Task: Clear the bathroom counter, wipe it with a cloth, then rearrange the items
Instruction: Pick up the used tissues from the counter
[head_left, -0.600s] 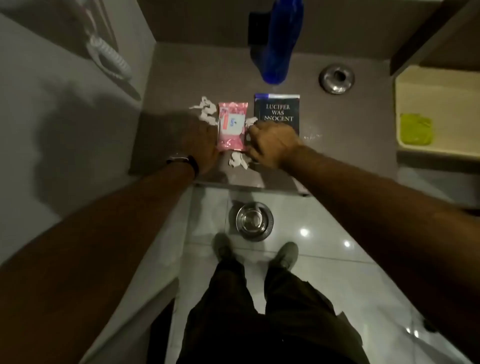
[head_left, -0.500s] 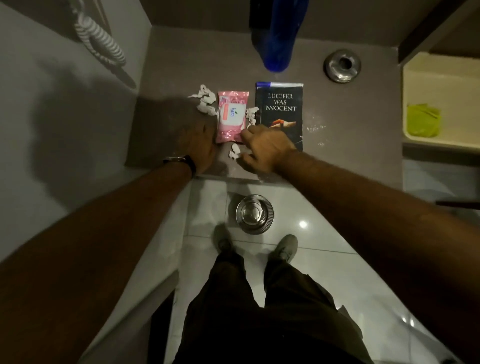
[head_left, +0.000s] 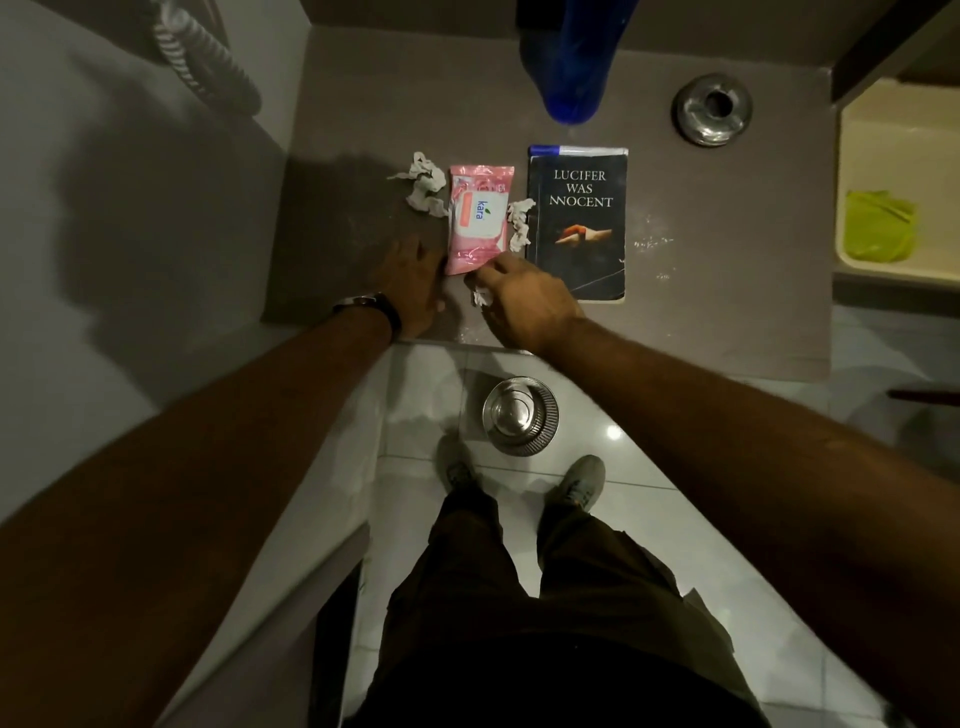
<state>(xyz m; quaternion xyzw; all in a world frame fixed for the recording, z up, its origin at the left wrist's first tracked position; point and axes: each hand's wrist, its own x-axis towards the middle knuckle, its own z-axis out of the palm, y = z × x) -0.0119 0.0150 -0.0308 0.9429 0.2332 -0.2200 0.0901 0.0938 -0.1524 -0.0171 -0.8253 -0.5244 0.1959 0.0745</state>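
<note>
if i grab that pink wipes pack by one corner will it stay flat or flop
The pink wipes pack would probably sag rather than stay flat: its film wrapper looks soft and crinkled at the sealed ends. The glossy film may be a bit slippery at a corner pinch. It looks thin and lies flat on the counter, so it is likely light and won't roll.

One head-worn view looks steeply down, seemingly close, over counter (head_left: 727, 291) and floor (head_left: 649, 519).

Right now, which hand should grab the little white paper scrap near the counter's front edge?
The right hand. Its fingers are already at the crumpled white paper scrap, beside the pink wipes packet. The left hand rests flat on the grey counter, on the packet's other side.
</note>
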